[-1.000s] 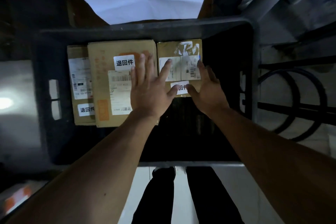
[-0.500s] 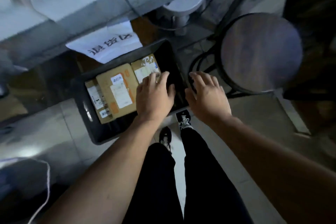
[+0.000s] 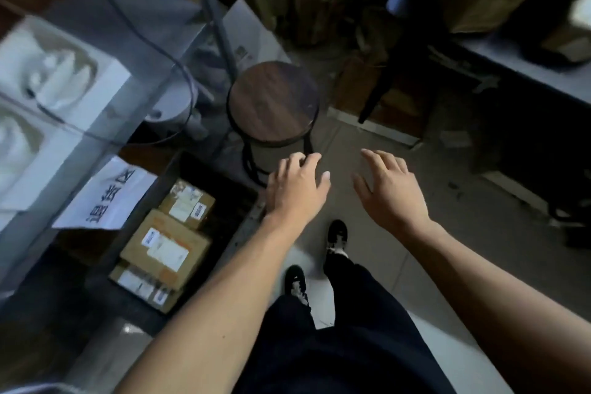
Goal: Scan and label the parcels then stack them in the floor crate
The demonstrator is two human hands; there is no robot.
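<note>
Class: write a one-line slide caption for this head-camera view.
Both empty hands, left and right, hover beside the floor crate holding three labelled parcels.

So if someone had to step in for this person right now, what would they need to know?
Left hand: open, holds nothing, above the crate's right edge.
Right hand: open, holds nothing, over the bare floor.
Floor crate: three labelled parcels inside, the small one farthest, the large one partly on the near one.
Done: those three are stacked.
Left: fetch, scan and label any further parcels; none is identifiable here.
</note>
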